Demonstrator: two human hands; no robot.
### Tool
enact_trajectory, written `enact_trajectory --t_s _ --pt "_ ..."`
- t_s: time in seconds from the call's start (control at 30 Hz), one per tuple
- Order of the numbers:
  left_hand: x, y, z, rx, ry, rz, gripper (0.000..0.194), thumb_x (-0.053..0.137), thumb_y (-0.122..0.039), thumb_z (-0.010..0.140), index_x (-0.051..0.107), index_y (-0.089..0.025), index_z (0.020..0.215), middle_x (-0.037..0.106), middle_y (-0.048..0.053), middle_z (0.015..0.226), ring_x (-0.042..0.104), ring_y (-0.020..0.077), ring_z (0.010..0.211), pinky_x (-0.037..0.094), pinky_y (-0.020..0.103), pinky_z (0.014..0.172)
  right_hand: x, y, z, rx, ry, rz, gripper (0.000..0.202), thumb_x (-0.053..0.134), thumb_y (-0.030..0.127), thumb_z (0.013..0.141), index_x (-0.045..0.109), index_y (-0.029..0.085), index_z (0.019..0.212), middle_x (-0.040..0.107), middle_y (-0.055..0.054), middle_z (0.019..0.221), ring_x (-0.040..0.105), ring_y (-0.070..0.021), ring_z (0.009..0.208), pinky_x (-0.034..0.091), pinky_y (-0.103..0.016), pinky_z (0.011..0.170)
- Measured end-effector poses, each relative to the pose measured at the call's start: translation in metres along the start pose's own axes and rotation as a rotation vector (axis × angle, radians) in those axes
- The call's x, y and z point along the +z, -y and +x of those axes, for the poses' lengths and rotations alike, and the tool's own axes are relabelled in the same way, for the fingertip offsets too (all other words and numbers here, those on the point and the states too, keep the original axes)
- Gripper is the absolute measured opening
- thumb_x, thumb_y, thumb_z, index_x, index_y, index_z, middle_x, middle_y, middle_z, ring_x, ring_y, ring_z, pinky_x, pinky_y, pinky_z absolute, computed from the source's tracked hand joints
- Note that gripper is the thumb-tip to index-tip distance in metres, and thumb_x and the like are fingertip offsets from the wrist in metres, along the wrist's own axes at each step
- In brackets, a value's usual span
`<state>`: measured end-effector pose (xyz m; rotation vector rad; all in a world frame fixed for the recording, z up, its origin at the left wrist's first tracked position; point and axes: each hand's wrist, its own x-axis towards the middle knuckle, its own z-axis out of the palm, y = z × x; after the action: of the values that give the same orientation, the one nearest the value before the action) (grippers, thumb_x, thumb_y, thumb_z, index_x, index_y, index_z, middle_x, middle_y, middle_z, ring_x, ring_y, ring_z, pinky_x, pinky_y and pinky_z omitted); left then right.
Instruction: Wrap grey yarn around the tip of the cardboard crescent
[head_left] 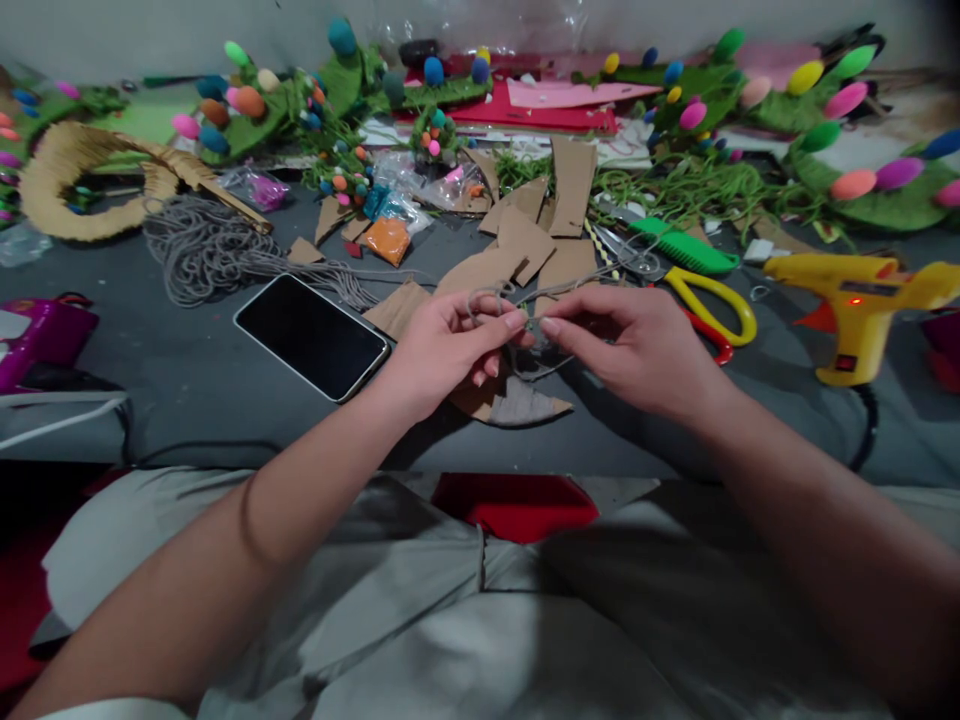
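Note:
Both hands meet over the middle of the table, pinching thin grey cord (546, 374). My left hand (455, 345) is closed, thumb against fingers, with a loop of cord rising above it. Fingertips of my right hand (630, 345) press together on the same cord, close to the left thumb. Strands trail from the hands towards the upper right. Just below lies a curved cardboard piece (525, 402), partly wrapped in grey and partly hidden by the left hand. Several cardboard scraps (480, 270) lie behind the hands.
A phone (311, 335) lies left of the hands, near a heap of grey cord (210, 250). Scissors (712, 300) with yellow and red handles lie at right, by a yellow glue gun (855, 300) with its red light lit. Green wreaths with coloured eggs (862, 180) line the back.

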<state>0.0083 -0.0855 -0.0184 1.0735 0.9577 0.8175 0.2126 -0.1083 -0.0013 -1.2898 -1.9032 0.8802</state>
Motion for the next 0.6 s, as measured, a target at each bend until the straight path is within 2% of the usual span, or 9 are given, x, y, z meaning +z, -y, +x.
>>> enact_trajectory --t_s 0.07,0.17,0.3,0.4,0.6 --pt "0.0 0.001 0.0 -0.008 0.0 0.002 0.026 0.081 -0.032 0.081 0.064 -0.015 0.09 0.075 0.005 0.083 0.051 0.0024 0.044 0.036 0.013 0.037 -0.004 -0.002 0.002 0.05 -0.03 0.024 0.018 0.064 0.038 0.093 0.075 0.024 0.089 0.071 -0.001 0.077 0.061 -0.0175 0.067 0.047 -0.033 0.063" --pt "0.0 0.002 0.0 -0.004 -0.005 0.023 0.026 0.081 -0.031 0.08 0.065 -0.014 0.092 0.075 0.005 0.081 0.053 0.0031 0.045 0.037 0.013 0.038 -0.008 -0.005 0.005 0.106 -0.057 0.047 0.02 0.067 0.041 0.09 0.075 0.023 0.086 0.07 -0.001 0.074 0.06 -0.0171 0.066 0.046 -0.032 0.061" --pt "0.0 0.002 -0.001 -0.001 -0.013 0.076 0.02 0.078 -0.025 0.081 0.067 -0.015 0.093 0.073 0.003 0.078 0.054 0.0044 0.046 0.039 0.014 0.037 -0.011 -0.005 0.008 0.158 -0.098 0.044 0.025 0.074 0.045 0.084 0.075 0.021 0.081 0.067 -0.001 0.069 0.055 -0.015 0.06 0.039 -0.03 0.055" --pt "0.001 0.001 -0.002 0.014 -0.015 0.108 0.017 0.077 -0.02 0.08 0.067 -0.015 0.093 0.067 0.0 0.071 0.054 0.0046 0.045 0.039 0.014 0.036 -0.017 -0.003 0.009 0.229 -0.097 0.09 0.035 0.078 0.052 0.08 0.07 0.018 0.07 0.062 -0.001 0.061 0.047 -0.012 0.055 0.033 -0.028 0.051" --pt "0.005 -0.002 -0.004 0.026 -0.02 0.18 0.019 0.072 -0.01 0.079 0.068 -0.014 0.097 0.061 -0.004 0.067 0.052 0.0053 0.044 0.041 0.015 0.035 -0.032 -0.007 0.008 0.369 0.097 0.652 0.036 0.079 0.05 0.08 0.07 0.017 0.071 0.064 -0.004 0.073 0.061 -0.0139 0.07 0.048 -0.028 0.068"
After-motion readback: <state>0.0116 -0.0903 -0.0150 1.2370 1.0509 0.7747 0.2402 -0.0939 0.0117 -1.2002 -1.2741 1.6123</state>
